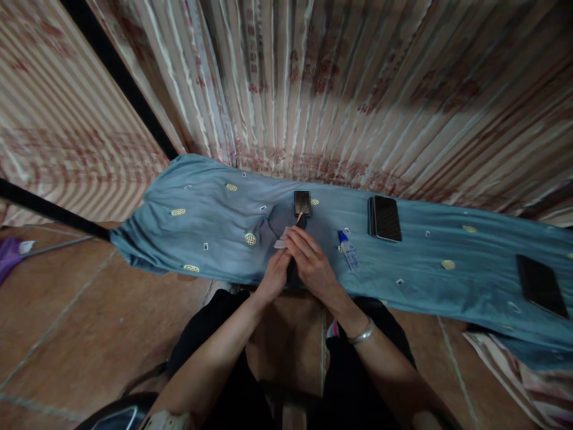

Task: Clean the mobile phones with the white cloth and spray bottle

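My left hand (276, 273) and my right hand (310, 257) meet over the blue cloth, both with closed fingers. Between them runs a slim dark stick-shaped tool (302, 222) with a coppery tip at its far end; its exact kind does not show. A whitish, tissue-like piece (280, 243) sticks out at the fingertips of my left hand. Just beyond the tip lies a small dark rectangular thing (302, 203), its surface blurred into squares. To the right of my right hand, a clear little bottle (351, 254) with a blue cap lies on its side.
A blue patterned cloth (224, 227) covers the long narrow surface. Farther right lie a stack of dark flat slabs (385, 218) and another dark slab (541, 285). Striped curtains (286, 89) hang behind. Black poles (125, 83) stand at the left, and a purple object (9, 258) is on the floor.
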Available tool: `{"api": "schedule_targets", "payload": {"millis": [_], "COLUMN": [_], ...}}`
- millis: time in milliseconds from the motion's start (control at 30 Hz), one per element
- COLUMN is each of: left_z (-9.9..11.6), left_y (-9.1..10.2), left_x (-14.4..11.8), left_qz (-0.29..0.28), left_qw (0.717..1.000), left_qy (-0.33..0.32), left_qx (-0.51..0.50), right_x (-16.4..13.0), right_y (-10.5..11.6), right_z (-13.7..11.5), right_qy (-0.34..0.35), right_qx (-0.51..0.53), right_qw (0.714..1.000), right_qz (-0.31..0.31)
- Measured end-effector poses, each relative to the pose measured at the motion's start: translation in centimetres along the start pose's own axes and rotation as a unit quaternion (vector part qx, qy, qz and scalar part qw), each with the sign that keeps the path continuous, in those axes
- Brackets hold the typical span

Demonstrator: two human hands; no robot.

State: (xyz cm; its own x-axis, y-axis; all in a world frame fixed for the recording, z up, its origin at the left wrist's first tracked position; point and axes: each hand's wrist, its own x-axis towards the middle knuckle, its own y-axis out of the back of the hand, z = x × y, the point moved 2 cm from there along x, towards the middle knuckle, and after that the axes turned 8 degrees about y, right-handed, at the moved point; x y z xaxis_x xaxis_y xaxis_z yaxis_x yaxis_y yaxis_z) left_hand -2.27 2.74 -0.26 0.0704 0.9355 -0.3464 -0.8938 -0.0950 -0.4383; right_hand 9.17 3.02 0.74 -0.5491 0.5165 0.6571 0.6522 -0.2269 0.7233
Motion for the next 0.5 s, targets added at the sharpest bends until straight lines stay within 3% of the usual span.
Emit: {"api": "schedule_targets", "payload": {"millis": [200,500], "left_z": [0.1,-1.6], "left_y": [-0.8,0.0], "left_x": [-1.1,-1.1], "left_qz": [-0.002,-0.042], "left_qw": [1.000,0.994], "left_qy": [0.005,0.104], "left_qx": [0.009,-0.013], "right_x": [-0.1,-0.4], "right_y": [0.5,1.5], "right_z": [2.5,6.0], "right_qy": [-0.018,-0.122], "right_qx": [-0.042,-0.027], "right_qw": [0.999,0.992], "right_qz": [0.001,0.031]}}
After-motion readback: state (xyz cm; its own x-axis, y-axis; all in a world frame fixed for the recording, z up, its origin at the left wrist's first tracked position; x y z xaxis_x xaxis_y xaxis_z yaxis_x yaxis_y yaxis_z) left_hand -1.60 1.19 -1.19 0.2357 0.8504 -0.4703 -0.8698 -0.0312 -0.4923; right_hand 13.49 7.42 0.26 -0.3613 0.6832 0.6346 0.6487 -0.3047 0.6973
